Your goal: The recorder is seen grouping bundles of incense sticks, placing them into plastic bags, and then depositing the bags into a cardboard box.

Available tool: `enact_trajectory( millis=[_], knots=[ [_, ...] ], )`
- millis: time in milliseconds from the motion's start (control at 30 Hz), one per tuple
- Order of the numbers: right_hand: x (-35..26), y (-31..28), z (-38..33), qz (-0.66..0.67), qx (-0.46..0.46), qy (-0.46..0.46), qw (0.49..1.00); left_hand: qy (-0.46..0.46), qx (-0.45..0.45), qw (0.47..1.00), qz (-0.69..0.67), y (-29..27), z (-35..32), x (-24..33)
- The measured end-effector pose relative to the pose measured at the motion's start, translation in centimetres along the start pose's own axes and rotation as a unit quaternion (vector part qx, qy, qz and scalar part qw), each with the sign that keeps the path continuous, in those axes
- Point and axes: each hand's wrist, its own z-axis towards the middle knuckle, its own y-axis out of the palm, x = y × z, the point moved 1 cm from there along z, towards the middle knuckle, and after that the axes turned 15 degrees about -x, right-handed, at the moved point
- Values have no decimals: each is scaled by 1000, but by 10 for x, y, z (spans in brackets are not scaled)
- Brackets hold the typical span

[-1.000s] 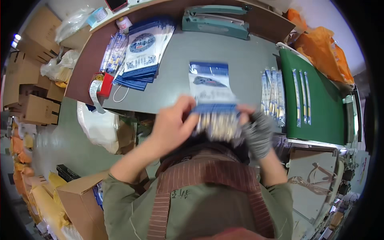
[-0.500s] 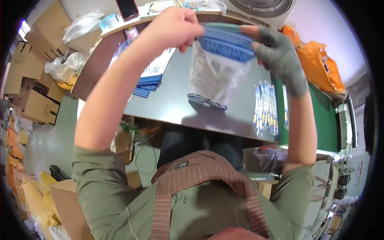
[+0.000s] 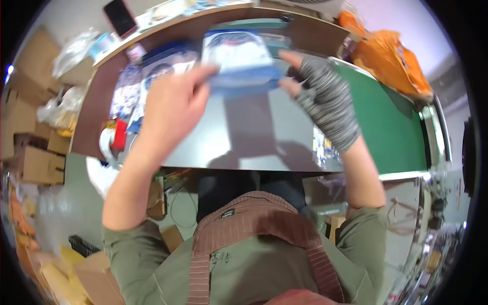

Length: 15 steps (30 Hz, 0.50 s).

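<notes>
A blue-and-white plastic bag (image 3: 239,53) hangs over the grey table, blurred by motion, with its blue band toward me. My left hand (image 3: 175,99), bare, grips the bag's near left corner between thumb and fingers. At its near right corner is my right hand (image 3: 325,99) in a grey fingerless glove, thumb and index finger at the edge; the exact grip is blurred. Similar blue-and-white bags (image 3: 170,56) lie left of the held one, partly behind my left hand. Slim packets (image 3: 320,147) lie beside my right wrist, partly covered by it.
A red tape dispenser (image 3: 119,134) stands at the table's left end. The green surface (image 3: 386,122) adjoins the table on the right, with orange bags (image 3: 391,61) beyond it. A phone (image 3: 120,18) rests on the back ledge. Cardboard boxes (image 3: 40,165) stand at the left.
The bag has turned over: its blue band was at the far edge and is now at the near edge. My left hand has come nearer and lower. The view has shifted a little.
</notes>
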Motion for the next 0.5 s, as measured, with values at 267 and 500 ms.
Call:
enact_trajectory(
  millis=[267,500],
  knots=[
    [143,106,-164,-117,-79,503,853,18,-271,955,-121,105,8,-17],
    [160,99,-161,-52,29,558,827,-52,-265,828,-492,237,92,44]
  ],
)
